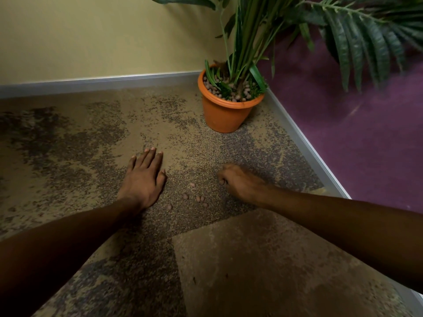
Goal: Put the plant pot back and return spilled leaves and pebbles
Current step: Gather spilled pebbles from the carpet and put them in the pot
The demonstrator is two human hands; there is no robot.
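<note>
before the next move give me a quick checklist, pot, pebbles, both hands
1. Plant pot upright in the corner: ok.
2. Pebbles all off the carpet: not ok, a handful lie loose between the hands.
3. Right hand holding collected pebbles: cannot tell, it is curled into a fist with its inside hidden.
4. Left hand free to pick up: ok, open and flat on the carpet, nothing in it.
5. Spilled leaves on the floor: none that I can make out, though the mottled carpet could hide small bits.
6. Path from fist to pot clear: ok, only bare carpet between them.
</note>
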